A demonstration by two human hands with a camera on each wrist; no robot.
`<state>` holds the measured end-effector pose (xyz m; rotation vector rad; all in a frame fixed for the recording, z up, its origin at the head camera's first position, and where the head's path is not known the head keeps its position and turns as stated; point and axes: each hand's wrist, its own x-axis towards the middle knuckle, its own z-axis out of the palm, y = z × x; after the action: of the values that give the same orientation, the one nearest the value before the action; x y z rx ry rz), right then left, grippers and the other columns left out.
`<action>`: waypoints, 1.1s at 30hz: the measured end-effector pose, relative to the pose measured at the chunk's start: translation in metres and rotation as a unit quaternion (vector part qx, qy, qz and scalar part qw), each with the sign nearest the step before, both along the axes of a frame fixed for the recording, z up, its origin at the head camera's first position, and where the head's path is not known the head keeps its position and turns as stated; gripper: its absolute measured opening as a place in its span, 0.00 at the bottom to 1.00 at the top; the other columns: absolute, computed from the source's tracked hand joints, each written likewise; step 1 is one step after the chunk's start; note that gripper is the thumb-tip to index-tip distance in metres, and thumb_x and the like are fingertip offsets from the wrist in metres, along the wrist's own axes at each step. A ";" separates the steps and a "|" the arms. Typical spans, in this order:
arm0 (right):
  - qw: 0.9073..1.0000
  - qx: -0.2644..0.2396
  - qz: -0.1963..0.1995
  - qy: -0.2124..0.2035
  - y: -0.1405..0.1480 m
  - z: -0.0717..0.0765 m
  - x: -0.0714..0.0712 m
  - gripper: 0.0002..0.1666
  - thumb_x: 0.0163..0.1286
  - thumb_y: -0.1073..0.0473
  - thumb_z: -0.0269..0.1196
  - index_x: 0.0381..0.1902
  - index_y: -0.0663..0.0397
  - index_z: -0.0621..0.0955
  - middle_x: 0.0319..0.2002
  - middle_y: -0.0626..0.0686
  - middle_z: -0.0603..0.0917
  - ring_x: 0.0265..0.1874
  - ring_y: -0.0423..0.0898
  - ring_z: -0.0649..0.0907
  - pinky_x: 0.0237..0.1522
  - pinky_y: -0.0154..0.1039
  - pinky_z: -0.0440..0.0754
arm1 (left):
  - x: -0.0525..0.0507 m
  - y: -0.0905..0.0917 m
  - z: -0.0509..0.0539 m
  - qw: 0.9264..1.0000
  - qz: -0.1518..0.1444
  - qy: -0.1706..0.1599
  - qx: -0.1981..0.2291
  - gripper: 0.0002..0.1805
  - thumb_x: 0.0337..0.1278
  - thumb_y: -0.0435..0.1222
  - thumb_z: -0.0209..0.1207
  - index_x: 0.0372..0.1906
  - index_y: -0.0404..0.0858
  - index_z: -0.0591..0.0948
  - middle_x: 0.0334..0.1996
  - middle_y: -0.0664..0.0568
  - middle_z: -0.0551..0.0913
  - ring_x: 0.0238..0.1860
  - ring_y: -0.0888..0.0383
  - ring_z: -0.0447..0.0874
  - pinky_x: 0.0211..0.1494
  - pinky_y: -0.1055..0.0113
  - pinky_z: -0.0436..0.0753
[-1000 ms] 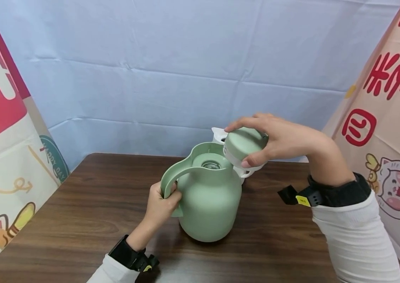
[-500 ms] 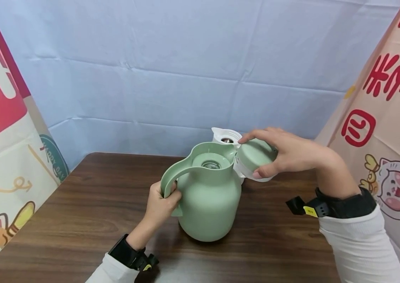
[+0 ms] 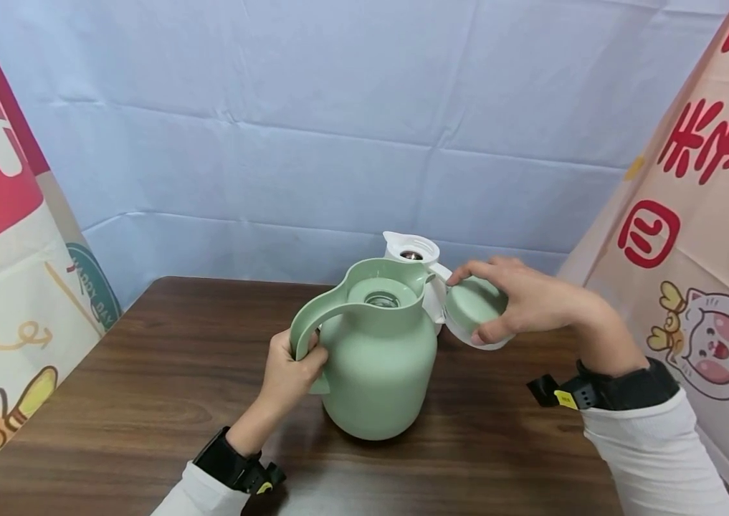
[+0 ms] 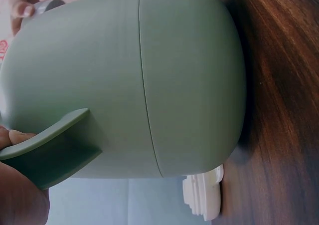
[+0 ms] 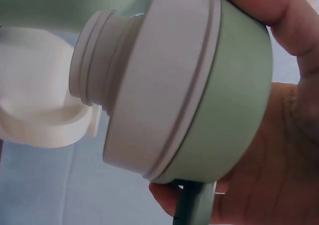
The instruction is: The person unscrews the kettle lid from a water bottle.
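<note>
A pale green thermos jug (image 3: 380, 376) stands upright on the table, its round mouth uncovered. My left hand (image 3: 292, 369) grips the jug's handle (image 4: 55, 145), fingers curled round it. Just right of the spout, my right hand (image 3: 532, 301) holds the jug's lid (image 3: 475, 304) between thumb and fingers, tilted and off the jug. In the right wrist view the lid (image 5: 164, 85) has a green top, a white lower ring and a narrower threaded plug facing left.
Behind the green jug stands a white jug (image 3: 411, 247) with its mouth uncovered, mostly hidden. A white ridged lid (image 4: 203, 195) lies on the wooden table (image 3: 164, 373) beyond the green jug. Light blue cloth (image 3: 261, 143) hangs behind; printed cloths hang at both sides.
My right hand has carried the lid to the right and downward, away from the jug's mouth. More of the white jug shows now. My left hand keeps its grip on the handle.
</note>
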<state>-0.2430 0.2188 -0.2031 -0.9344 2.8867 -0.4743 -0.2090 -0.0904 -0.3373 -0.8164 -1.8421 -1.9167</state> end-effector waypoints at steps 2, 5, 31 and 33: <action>1.000 0.002 -0.002 -0.006 0.003 -0.007 -0.002 0.35 0.45 0.49 0.74 0.52 0.35 0.72 0.42 0.52 0.71 0.42 0.53 0.66 0.32 0.44 0.69 | 0.000 0.000 0.000 1.000 0.001 0.000 -0.001 0.24 0.48 0.13 0.44 0.16 0.39 0.50 0.10 0.53 0.47 0.12 0.58 0.43 0.17 0.67 0.54; 1.000 0.009 -0.004 -0.008 0.007 -0.016 -0.004 0.35 0.44 0.49 0.74 0.51 0.37 0.72 0.41 0.51 0.72 0.41 0.54 0.67 0.30 0.43 0.69 | -0.001 0.001 0.000 1.000 0.001 0.002 0.000 0.24 0.48 0.13 0.44 0.16 0.39 0.50 0.11 0.52 0.46 0.12 0.58 0.43 0.17 0.67 0.54; 0.992 0.089 -0.063 -0.070 0.012 -0.085 -0.005 0.38 0.37 0.53 0.74 0.47 0.42 0.69 0.36 0.55 0.69 0.31 0.53 0.71 0.23 0.42 0.72 | -0.002 0.001 -0.003 1.000 0.007 0.027 0.013 0.22 0.46 0.13 0.44 0.15 0.39 0.53 0.10 0.56 0.48 0.10 0.58 0.45 0.14 0.65 0.54; 0.991 0.091 -0.063 -0.071 0.012 -0.086 -0.005 0.38 0.37 0.53 0.74 0.48 0.42 0.69 0.36 0.55 0.69 0.31 0.53 0.71 0.24 0.42 0.72 | -0.002 0.000 -0.003 0.999 0.006 0.028 0.013 0.22 0.46 0.13 0.44 0.15 0.39 0.53 0.10 0.56 0.48 0.10 0.59 0.45 0.14 0.66 0.54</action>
<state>-0.2479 0.2311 -0.2887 -0.6671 2.8104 -0.2673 -0.2109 -0.0899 -0.3406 -0.8407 -1.7817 -1.8859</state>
